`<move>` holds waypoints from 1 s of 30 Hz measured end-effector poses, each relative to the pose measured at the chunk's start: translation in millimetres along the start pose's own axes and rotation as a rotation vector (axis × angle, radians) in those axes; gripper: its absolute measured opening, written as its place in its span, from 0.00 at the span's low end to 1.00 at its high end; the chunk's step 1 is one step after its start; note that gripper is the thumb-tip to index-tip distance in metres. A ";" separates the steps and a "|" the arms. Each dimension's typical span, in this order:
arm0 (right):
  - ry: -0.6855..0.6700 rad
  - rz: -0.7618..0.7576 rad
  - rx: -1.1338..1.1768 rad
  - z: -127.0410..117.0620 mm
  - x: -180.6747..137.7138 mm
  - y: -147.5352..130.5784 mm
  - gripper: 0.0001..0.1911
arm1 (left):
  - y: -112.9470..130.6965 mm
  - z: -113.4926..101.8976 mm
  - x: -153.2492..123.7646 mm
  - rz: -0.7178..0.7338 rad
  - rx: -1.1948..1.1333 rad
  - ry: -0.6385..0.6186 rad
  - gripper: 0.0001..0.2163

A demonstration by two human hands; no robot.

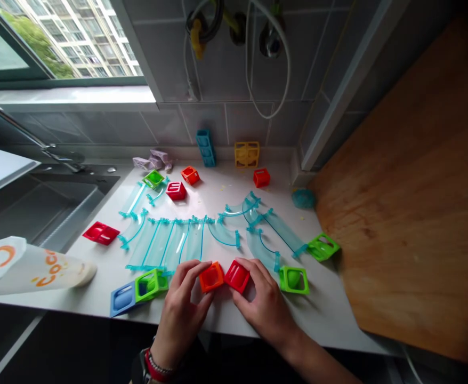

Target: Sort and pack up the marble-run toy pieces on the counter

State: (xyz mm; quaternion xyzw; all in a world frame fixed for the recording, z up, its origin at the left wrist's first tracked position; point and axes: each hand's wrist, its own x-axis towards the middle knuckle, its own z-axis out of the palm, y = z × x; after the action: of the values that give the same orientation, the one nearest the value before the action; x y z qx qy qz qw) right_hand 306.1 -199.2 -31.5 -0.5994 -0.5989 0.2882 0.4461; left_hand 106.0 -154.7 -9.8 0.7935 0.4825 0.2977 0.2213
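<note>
Near the counter's front edge, my left hand point(185, 298) grips an orange block point(211, 277) between thumb and fingers. My right hand point(263, 298) is closed on a red block point(237, 276); the two blocks are side by side, their near corners almost meeting. Beyond them lie clear teal track pieces point(168, 242), straight and curved. A green block point(151, 285) beside a blue block point(122, 298) sits left of my left hand. To the right of my right hand stands another green block point(294, 280).
A drink cup point(54, 269) lies at the left, near the sink point(70, 202). Farther back are a teal stack point(206, 148), a yellow block point(247, 154), and red and orange blocks point(176, 191). A wooden board point(410, 213) leans at the right.
</note>
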 end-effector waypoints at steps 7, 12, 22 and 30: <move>0.069 0.071 0.131 -7.4 2.5 -4.1 0.20 | -0.8 -0.6 4.2 -0.178 -0.182 0.019 0.23; 0.077 0.073 0.093 -6.3 1.8 -2.3 0.19 | 6.0 -6.0 8.2 -0.375 -0.524 0.104 0.23; 0.019 -0.072 -0.052 -0.5 -0.6 2.2 0.23 | 17.1 -19.3 -10.7 -0.136 -0.356 0.185 0.23; 0.060 -0.249 -0.068 -8.2 -5.3 -5.6 0.23 | 20.8 -27.5 -18.8 -0.202 -0.356 0.061 0.19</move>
State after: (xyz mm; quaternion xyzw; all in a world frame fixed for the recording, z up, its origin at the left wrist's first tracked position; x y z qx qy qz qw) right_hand 310.1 -206.5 -24.1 -0.5437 -0.6644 0.1920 0.4755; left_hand 93.6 -178.9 18.5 0.6799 0.5059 0.3784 0.3723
